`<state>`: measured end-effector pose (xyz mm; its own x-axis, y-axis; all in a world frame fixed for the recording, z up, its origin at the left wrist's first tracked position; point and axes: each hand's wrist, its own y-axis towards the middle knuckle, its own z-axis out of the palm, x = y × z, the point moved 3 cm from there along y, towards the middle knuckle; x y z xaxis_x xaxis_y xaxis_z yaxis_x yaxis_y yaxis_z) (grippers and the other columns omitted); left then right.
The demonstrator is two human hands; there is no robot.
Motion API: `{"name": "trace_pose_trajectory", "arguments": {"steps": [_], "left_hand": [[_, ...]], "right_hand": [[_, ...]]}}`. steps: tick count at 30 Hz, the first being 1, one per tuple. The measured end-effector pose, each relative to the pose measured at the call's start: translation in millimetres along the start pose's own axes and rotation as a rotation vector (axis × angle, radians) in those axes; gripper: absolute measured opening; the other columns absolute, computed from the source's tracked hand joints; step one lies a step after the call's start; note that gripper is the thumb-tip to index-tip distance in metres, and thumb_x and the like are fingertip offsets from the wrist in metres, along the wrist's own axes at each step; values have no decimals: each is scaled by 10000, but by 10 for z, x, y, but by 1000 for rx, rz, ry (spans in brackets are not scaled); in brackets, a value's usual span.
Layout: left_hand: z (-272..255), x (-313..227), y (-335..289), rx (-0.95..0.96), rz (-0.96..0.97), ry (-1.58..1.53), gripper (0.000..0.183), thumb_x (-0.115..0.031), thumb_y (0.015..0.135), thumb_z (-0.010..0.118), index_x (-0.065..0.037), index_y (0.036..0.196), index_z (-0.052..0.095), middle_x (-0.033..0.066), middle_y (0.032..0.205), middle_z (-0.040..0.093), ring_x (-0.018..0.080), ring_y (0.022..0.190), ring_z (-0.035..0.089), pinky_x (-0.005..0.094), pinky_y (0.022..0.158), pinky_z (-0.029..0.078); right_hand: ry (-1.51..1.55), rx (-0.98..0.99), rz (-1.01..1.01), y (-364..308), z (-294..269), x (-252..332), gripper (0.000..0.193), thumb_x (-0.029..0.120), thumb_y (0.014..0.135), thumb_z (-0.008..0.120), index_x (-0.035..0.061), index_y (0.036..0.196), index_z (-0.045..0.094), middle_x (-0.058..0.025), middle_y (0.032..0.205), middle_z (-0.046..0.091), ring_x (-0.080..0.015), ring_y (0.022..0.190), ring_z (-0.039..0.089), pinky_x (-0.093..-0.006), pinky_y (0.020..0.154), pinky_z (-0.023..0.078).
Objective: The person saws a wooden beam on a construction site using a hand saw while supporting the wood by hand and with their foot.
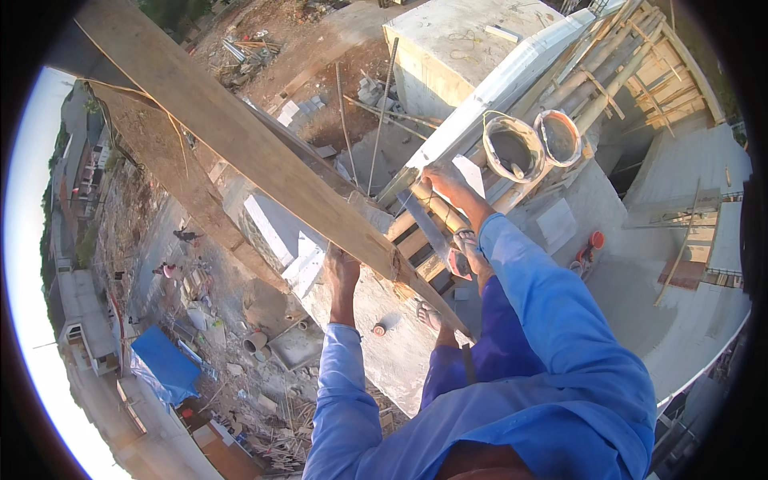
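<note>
A long wooden plank [240, 144] slants from the upper left down to near my feet. My left hand [342, 276] grips its lower edge, the fingertips partly hidden by the wood. Further right and forward, my right hand [452, 186] is closed at the corner where a timber end meets the white wall top; what its fingers hold is hidden. Just below that hand, a handsaw [424, 224] with a red handle lies across bamboo poles, close to my foot. White blocks [304, 260] show beneath the plank, next to my left hand.
I am high above a building site. Two buckets [513, 149] stand on the bamboo poles [608, 96] at the right. A small round object [379, 329] lies on the concrete ledge [392, 360] near my foot. Rubble and a blue tarp [166, 364] are far below, left of the ledge.
</note>
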<state>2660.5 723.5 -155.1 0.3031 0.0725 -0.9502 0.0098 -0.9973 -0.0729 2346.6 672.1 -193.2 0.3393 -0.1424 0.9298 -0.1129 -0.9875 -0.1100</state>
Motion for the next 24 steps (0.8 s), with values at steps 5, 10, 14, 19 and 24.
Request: {"name": "trace_pose_trajectory", "arguments": {"steps": [5,10,14,19,24], "left_hand": [[-48,-46,48,33,-420,-390,211,-206,879,516,-2,879,570,54,689,549,129,513,531,253,376,418],[37,55,-231,-181,-539,-423,211,-213,870,506,-10,911,549,91,725,574,166,527,560,294,426,465],[279,106,-332,-198,-642,-471,244,-235,876,505,-9,962,540,117,760,586,204,569,583,335,449,486],[651,716,-372,-69,-544,-616,274,-220,898,463,16,1025,516,168,871,600,266,682,608,376,509,475],[607,592,-390,-294,-629,-191,255,-191,869,470,4,1011,553,198,840,624,297,740,624,402,588,489]], "right_hand": [[-275,130,-216,-215,104,-164,201,127,888,425,24,909,596,-72,859,606,-185,732,531,-310,642,423],[471,49,476,-545,313,-233,231,228,890,458,56,965,592,-41,914,581,-157,822,517,-294,742,410],[507,198,458,-605,132,-438,203,187,817,496,28,774,615,-50,755,578,-146,732,535,-285,682,407],[260,287,179,-764,-5,-748,124,97,748,528,37,793,626,-79,811,632,-182,759,595,-318,672,446],[378,269,47,-978,104,-515,124,113,808,527,40,863,611,-64,847,612,-193,771,584,-325,688,470]]}}
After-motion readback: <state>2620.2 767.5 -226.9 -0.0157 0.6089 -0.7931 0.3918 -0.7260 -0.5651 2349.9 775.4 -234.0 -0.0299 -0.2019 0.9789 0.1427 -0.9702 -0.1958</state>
